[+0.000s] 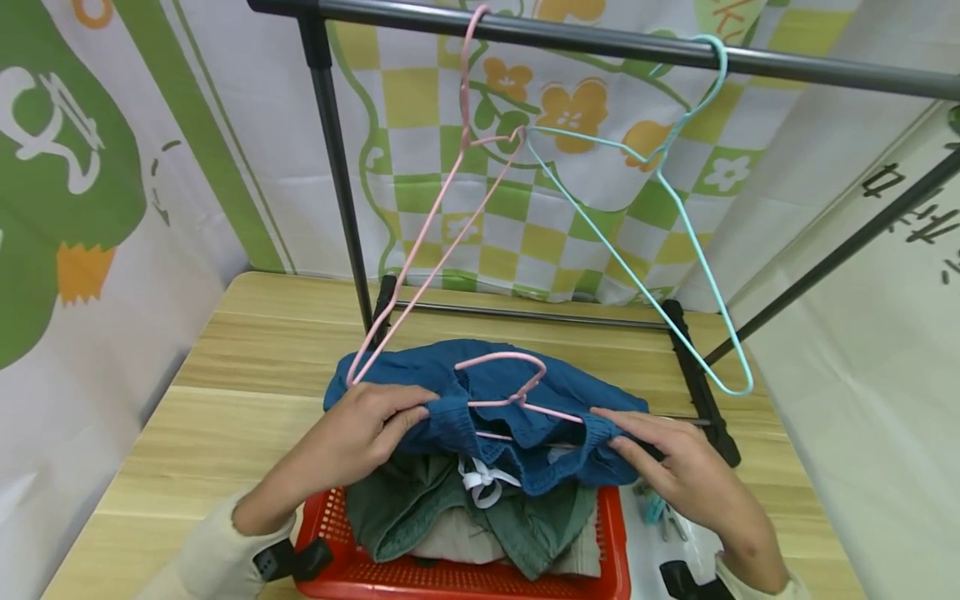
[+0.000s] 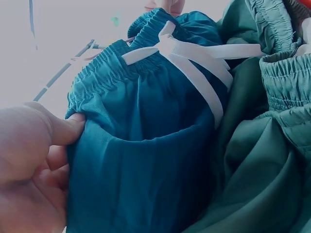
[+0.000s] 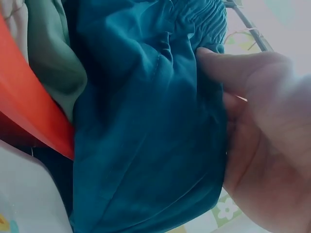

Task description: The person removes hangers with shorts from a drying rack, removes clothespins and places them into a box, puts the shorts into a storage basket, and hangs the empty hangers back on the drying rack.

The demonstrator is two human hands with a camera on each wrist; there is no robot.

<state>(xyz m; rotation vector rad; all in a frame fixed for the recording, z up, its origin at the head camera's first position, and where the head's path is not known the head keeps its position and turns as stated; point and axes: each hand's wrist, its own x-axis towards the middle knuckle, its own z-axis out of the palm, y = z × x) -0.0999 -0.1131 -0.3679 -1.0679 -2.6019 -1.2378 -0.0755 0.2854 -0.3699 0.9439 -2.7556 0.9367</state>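
Note:
Blue shorts (image 1: 487,367) with an elastic waist and a white drawstring bow (image 1: 483,479) are held up between both hands. My left hand (image 1: 375,425) pinches the waistband's left side, thumb in front, as the left wrist view also shows. On the other side my right hand (image 1: 675,458) pinches the waistband between thumb and fingers. A pink hanger (image 1: 521,398) sits inside the waist opening, its hook sticking up above the fabric and its ends hidden in the shorts. Below the shorts, green shorts (image 1: 405,500) lie in a red basket (image 1: 322,533).
From the black rack's top bar (image 1: 600,46) hang another pink hanger (image 1: 420,242) and a mint green hanger (image 1: 697,242). The pink one's lower end overlaps the blue shorts. Right of the basket, a white container (image 1: 645,542) holds clothespins (image 1: 667,517). Beige cloth (image 1: 457,537) lies in the basket.

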